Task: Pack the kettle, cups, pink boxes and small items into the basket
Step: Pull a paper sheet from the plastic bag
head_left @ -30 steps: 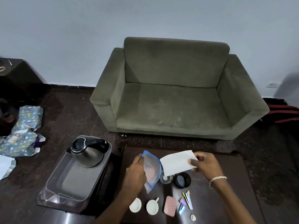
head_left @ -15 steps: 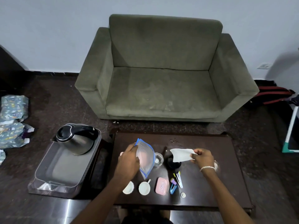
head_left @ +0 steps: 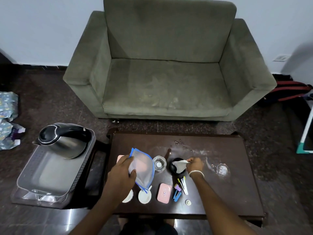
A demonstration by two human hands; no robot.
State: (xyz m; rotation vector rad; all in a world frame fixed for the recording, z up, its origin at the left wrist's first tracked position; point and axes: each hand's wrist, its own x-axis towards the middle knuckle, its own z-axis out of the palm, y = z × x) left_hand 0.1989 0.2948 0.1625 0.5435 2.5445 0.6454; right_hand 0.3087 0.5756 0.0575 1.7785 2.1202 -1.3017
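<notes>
Steel kettle (head_left: 63, 143) upright in basket (head_left: 49, 177), handle pointing right, left hand (head_left: 122, 172) gripping bag (head_left: 143, 167), right hand (head_left: 194, 164) pinching paper (head_left: 180, 165)

We could see only a corner of one pink box (head_left: 120, 158); the rest lay behind the left hand (head_left: 122, 173) and the clear bag (head_left: 144, 168) it gripped. That wrist also covered most of one white cup (head_left: 128, 197). The white paper (head_left: 179, 164) pinched by the right hand (head_left: 195, 164) hid much of the black bowl (head_left: 174, 168). The small items (head_left: 181, 187) were too tiny for us to identify. The wrapped bundles (head_left: 8, 106) ran off the left edge.
</notes>
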